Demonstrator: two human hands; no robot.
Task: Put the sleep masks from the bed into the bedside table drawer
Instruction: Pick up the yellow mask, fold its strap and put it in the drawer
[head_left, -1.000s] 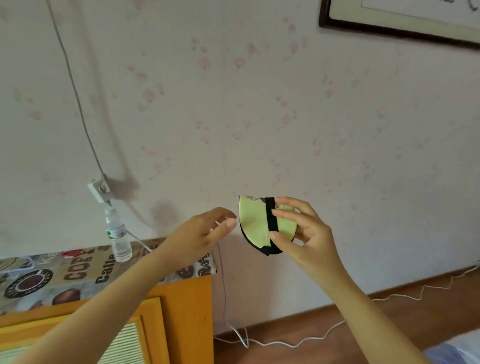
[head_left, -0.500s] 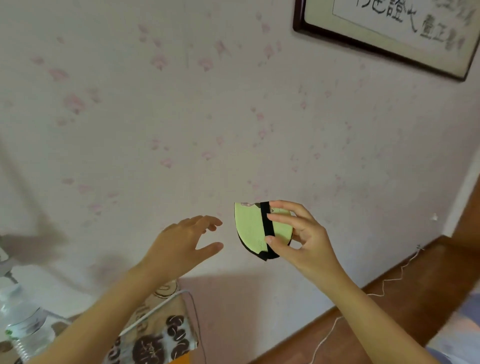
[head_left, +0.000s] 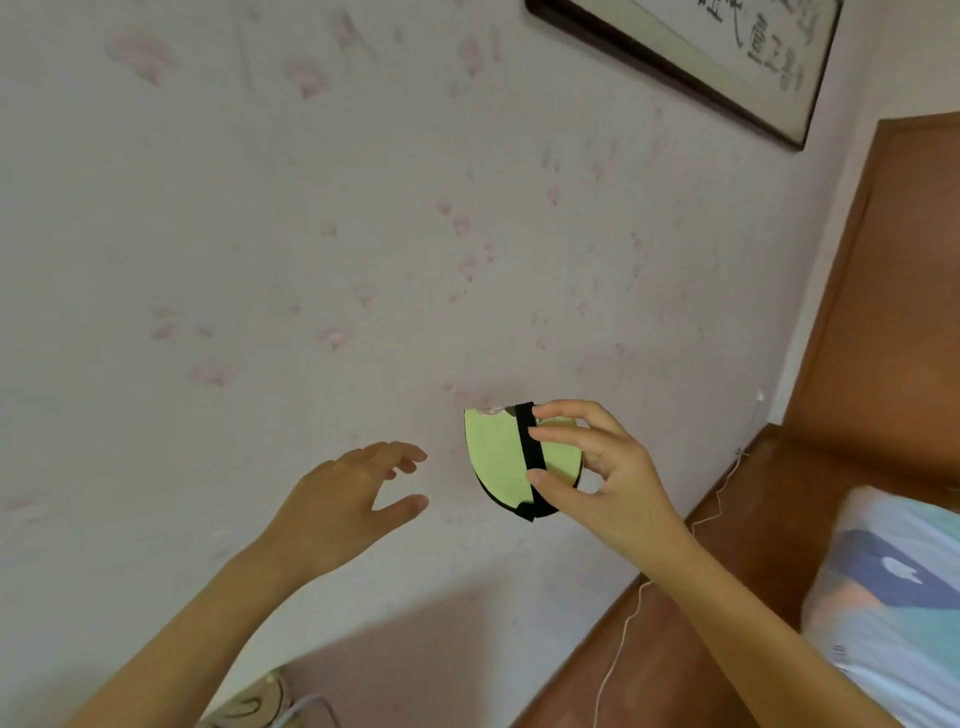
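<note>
Two bare forearms rising from bottom edge, one per side

Left hand: one, raised at lower centre, fingers spread and loosely extended, thumb apart below them; released, grasping nothing; just beside mask, not touching it

Right hand: one, raised right of centre; thumb and fingers curled round mask, pinching it at strap; fingertips on upper face, thumb at lower edge

Mask: one in view, folded into half-round shape, pale green face toward camera, black underside showing along lower curve; held in air in front of wall, between both hands; one black strap running top to bottom across green face

Pillow: one, at lower right edge, pale blue with dark blue and pink print, partly hidden by right forearm

Cable: one thin white line, running from bottom edge up along wooden ledge beside pillow, ending near ledge's far corner

Patterned cover: one corner visible at bottom edge, left of centre, brown print on beige; too little in frame to identify further

Headboard: one brown wooden panel, upright at right edge, behind pillow

Wall: pale, faint pink blotches scattered over it, behind both hands

Frame: one, dark-edged, hung at top right, tilted in view, dark brush characters on light paper, cut off by top edge
</note>
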